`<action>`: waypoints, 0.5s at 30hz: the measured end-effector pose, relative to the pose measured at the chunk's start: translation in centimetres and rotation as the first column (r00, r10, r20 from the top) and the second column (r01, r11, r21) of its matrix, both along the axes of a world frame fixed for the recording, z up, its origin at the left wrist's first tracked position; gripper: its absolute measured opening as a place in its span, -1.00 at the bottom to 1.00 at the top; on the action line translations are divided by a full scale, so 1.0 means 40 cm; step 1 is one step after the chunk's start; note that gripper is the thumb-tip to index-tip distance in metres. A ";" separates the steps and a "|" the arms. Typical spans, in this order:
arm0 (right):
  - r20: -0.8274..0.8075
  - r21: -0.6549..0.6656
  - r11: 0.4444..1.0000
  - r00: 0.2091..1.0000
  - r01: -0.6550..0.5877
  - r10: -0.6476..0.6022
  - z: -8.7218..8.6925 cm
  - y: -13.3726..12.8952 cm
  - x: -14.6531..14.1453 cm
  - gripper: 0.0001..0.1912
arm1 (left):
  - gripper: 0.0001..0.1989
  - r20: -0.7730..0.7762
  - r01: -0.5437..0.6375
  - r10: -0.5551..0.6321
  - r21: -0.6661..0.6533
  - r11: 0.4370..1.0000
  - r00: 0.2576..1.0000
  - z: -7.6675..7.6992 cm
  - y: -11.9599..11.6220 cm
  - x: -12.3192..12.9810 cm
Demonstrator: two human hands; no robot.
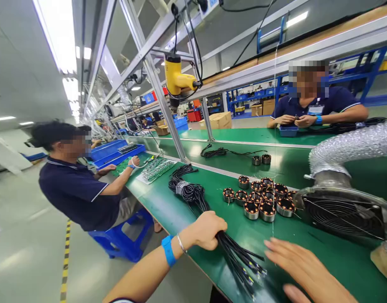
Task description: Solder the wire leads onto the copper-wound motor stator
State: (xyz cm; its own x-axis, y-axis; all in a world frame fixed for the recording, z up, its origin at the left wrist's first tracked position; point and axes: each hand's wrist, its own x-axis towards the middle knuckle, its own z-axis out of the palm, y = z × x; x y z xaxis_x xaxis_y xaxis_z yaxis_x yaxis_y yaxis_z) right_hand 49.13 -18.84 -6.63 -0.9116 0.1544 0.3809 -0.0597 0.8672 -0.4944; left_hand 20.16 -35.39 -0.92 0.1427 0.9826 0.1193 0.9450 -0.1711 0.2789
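Note:
My left hand (209,229), with a blue band and a bracelet at the wrist, is closed round a bundle of black cables (188,191). The cables' stripped ends fan out toward the lower right, and their tied coil lies beyond the hand on the green bench (152,193). My right hand (307,269) is at the lower right, beside the cable ends, fingers stretched out and holding nothing. Several round stators with copper windings (267,211) stand in a group beyond my hands.
A fan with a silver duct (341,210) stands at the right. A yellow heat gun (177,80) hangs from the metal frame. One person (76,189) works at left near circuit boards (157,168); another (316,101) sits across the bench. More cable (218,152) lies farther back.

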 end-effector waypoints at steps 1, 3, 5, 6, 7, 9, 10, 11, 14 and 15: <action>0.063 0.037 0.996 0.994 -0.087 0.084 0.013 -0.009 -0.042 -0.58 | -0.84 0.054 -0.014 0.011 0.060 0.998 0.999 0.006 -0.028 -0.003; 0.194 0.054 0.987 0.972 -0.149 0.136 0.027 -0.014 -0.111 -0.58 | -0.77 0.177 -0.097 0.059 0.213 0.972 0.982 0.030 -0.088 -0.017; 0.244 0.063 0.992 0.965 -0.113 0.094 0.019 -0.004 -0.146 -0.56 | -0.66 0.318 -0.240 0.116 0.385 0.891 0.941 0.081 -0.149 -0.045; 0.246 0.073 0.993 0.967 -0.089 0.069 0.009 0.005 -0.152 -0.56 | -0.63 0.387 -0.314 0.129 0.464 0.828 0.913 0.120 -0.178 -0.062; 0.244 0.085 0.994 0.969 -0.073 0.050 -0.001 0.014 -0.153 -0.56 | -0.61 0.450 -0.376 0.122 0.535 0.757 0.885 0.167 -0.204 -0.078; 0.244 0.093 0.994 0.969 -0.063 0.039 -0.005 0.026 -0.151 -0.58 | -0.57 0.525 -0.429 0.041 0.645 0.632 0.850 0.284 -0.248 -0.102; 0.254 0.083 0.994 0.966 -0.067 0.044 0.006 0.027 -0.154 -0.58 | -0.56 0.543 -0.438 -0.005 0.684 0.583 0.840 0.350 -0.265 -0.106; 0.259 0.064 0.995 0.964 -0.074 0.055 0.028 0.021 -0.162 -0.57 | -0.56 0.552 -0.440 -0.048 0.711 0.549 0.832 0.418 -0.278 -0.103; 0.197 -0.054 0.989 0.969 -0.138 0.146 0.139 -0.039 -0.230 -0.51 | -0.56 0.611 -0.472 -0.206 0.747 0.469 0.764 0.610 -0.295 -0.057; 0.138 -0.126 0.975 0.970 -0.185 0.202 0.182 -0.073 -0.266 -0.48 | -0.58 0.626 -0.503 -0.272 0.764 0.404 0.731 0.664 -0.293 -0.036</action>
State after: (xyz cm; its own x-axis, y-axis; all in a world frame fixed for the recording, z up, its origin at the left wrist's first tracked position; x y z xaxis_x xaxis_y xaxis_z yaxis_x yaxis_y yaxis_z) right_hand 38.50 -21.76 0.66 -0.9735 0.0036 0.2285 -0.1387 0.7853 -0.6034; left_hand 18.73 -47.11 25.65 -0.4452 0.2537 0.8587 0.6488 -0.5696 0.5047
